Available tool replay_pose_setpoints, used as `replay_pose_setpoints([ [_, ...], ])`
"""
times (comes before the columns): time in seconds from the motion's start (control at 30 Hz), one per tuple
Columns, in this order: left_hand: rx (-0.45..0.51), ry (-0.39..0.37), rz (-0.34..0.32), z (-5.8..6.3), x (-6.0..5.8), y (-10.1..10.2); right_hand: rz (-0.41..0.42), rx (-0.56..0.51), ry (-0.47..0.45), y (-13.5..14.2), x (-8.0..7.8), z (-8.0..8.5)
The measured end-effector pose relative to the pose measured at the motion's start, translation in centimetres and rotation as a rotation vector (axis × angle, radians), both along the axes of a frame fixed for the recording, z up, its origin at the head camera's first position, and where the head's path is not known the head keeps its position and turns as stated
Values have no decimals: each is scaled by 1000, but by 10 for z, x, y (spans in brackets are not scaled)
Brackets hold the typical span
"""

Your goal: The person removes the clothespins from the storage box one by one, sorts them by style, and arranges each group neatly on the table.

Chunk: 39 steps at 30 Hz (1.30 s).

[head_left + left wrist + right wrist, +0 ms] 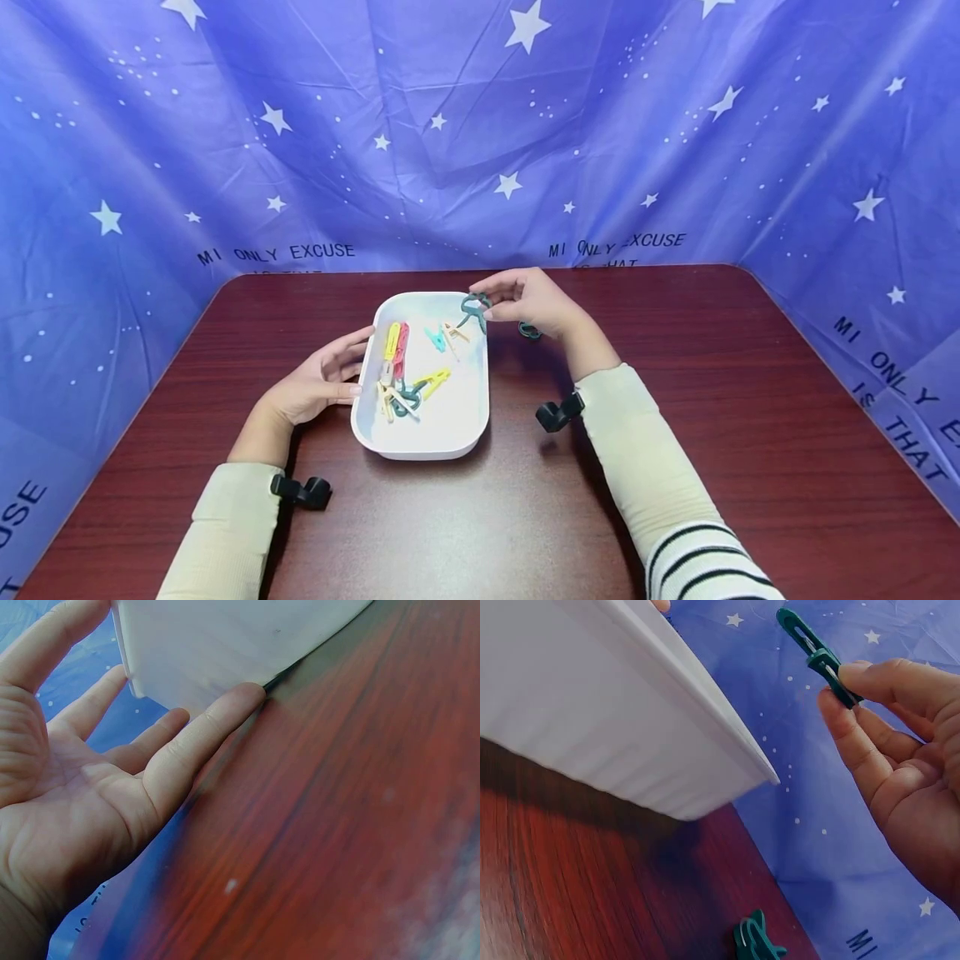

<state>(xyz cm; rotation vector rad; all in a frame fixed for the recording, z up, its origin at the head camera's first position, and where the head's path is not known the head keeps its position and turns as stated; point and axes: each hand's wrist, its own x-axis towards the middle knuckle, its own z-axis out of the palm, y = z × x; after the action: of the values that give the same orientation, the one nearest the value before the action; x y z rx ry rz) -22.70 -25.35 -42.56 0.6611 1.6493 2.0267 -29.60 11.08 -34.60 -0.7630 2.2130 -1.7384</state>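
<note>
The left hand [306, 390] was spread loosely, its fingers set against the left side of a white tray [450, 433]. By the right hand [534, 302], a dark green clip [480, 312] was pinched at the tray's far right corner. In the tray were recorded: a yellow clip [392, 340] and a red clip [401, 346], side by side near the left edge; a turquoise clip [435, 338], right of centre; mixed clips [408, 398], toward the near left corner. A second green clip [529, 331] was noted on the table [750, 400], beyond the tray's right edge.
</note>
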Motion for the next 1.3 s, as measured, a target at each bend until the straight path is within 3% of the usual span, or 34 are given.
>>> replay_pose_setpoints([
  [0.17, 2, 8, -9, 0, 0, 0, -20, -63, -9, 10, -1, -2],
  [0.43, 4, -15, -4, 2, 1, 1, -80, -65, 20, 28, -4, -11],
  [1.3, 4, -8, -9, -1, 0, -1, -199, -93, -85, 92, -9, -40],
])
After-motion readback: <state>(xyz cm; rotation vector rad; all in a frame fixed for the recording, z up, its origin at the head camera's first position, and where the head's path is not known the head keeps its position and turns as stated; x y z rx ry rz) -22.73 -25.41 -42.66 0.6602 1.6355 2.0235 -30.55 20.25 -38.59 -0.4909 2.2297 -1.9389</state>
